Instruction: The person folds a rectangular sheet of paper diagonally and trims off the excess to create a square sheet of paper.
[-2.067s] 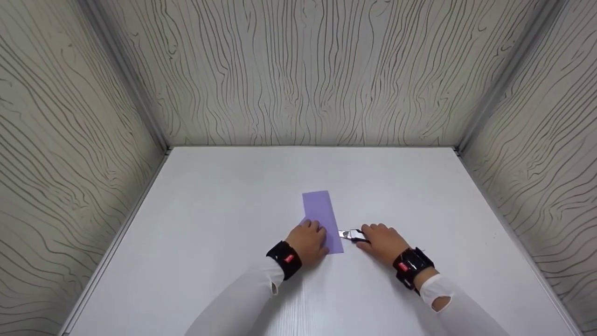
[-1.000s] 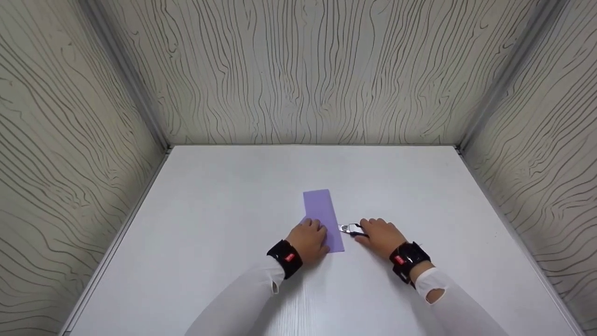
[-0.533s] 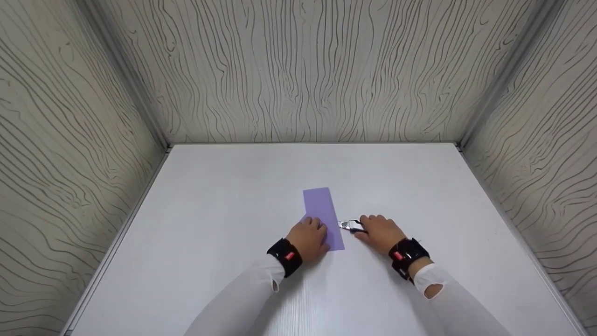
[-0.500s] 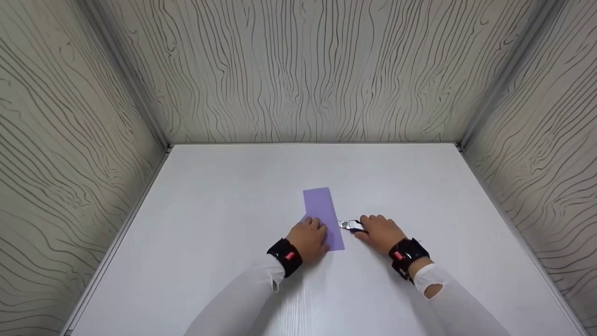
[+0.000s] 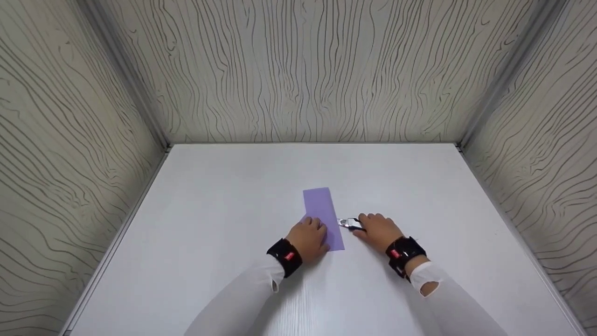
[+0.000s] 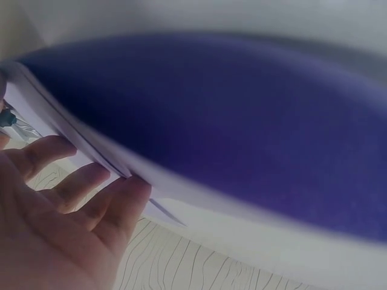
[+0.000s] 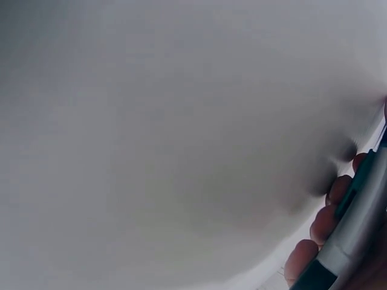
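Observation:
A folded sheet of purple paper lies on the white table, its long fold on the right side. My left hand rests on its lower left part, fingertips pressing it down. In the left wrist view the purple paper looms large and blurred, with the fingers touching its edge. My right hand grips a utility knife with a silver body and dark trim. The knife's metal tip meets the paper's fold. In the right wrist view, fingers wrap around the silver and dark teal handle.
The white tabletop stretches around both hands. Wood-grain patterned panels enclose it at the back and on both sides, joined by grey corner posts. Black bands sit on both wrists.
My right hand and the utility knife have slid up along the fold, away from the body. The left hand and the paper hold nearly the same place.

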### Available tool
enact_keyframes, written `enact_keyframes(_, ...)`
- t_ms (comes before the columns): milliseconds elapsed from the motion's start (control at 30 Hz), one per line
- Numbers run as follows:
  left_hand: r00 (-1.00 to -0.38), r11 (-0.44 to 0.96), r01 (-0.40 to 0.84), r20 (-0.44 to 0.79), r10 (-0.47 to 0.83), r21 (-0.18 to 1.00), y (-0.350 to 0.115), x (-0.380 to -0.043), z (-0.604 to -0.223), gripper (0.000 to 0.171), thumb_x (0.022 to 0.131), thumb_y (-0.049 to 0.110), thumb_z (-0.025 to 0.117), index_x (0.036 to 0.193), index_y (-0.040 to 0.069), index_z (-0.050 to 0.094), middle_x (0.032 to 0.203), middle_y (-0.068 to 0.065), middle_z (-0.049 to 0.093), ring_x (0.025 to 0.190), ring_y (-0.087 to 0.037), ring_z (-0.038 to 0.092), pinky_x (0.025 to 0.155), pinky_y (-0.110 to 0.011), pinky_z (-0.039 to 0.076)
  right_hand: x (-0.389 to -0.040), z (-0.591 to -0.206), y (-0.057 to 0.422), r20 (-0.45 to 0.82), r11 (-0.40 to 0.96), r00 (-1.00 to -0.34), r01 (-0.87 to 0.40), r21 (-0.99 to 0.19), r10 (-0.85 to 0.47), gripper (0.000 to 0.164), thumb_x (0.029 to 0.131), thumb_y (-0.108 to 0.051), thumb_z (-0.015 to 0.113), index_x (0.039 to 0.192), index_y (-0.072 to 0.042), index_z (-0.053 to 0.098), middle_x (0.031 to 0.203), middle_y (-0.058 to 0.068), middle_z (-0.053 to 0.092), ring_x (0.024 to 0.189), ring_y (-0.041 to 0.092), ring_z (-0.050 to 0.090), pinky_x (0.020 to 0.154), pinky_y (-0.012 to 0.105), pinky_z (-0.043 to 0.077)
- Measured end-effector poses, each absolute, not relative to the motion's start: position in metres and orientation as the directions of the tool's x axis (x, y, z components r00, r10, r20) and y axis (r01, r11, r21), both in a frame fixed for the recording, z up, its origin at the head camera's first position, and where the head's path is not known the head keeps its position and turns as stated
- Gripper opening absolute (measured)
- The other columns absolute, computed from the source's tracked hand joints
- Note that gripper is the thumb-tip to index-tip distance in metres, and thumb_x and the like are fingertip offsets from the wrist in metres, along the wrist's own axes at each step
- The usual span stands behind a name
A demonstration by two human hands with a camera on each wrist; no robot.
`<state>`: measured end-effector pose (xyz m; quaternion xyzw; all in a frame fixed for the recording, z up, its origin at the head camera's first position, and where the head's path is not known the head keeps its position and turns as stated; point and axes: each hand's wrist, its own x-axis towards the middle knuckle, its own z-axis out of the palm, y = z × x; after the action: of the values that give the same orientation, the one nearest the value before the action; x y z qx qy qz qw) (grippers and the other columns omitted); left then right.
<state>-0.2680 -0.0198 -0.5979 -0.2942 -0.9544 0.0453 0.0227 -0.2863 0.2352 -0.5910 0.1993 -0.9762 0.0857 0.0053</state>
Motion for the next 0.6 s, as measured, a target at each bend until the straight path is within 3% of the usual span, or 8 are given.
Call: enact_keyframes(600,-0.826,0.822,0.559,0.012,0.564,-0.110,-0.0200,-0.2654,-0.5921,0.054,0.107,0.051,0.059,0.141,0.011,0.067,0.131,-0.009,0.071,0.119,-0.025,0.066,0.108,-0.038,0.059,-0.2897,-0.5890,0.2261,0.059,0.908,-0.923,-0.384,-0.166,-0.380,0.035,0.104,-0.036,0.073,0.113,-0.003,0.066,0.095,0.020,0.074,0.091,0.043,0.072,0.077,0.060,0.059)
